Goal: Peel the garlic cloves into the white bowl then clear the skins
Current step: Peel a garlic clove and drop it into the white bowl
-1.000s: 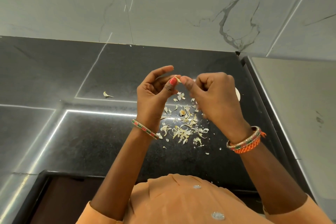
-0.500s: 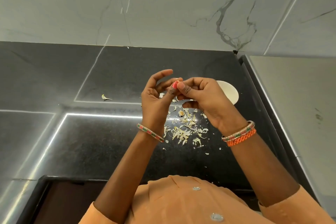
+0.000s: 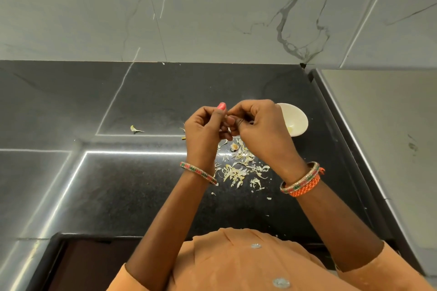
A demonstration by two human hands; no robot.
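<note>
My left hand and my right hand meet above the black counter, fingertips curled together round a small garlic clove that is almost wholly hidden between them. Below the hands lies a pile of pale garlic skins. The white bowl stands just right of my right hand, partly covered by it, with a peeled clove showing inside.
A stray skin lies on the counter to the left. The black counter ends at a marble wall behind and a raised edge on the right. A dark recess sits at the near left.
Both hands have closed tighter together and my left fingers have curled in. The view has shifted so that more of the bowl shows.
</note>
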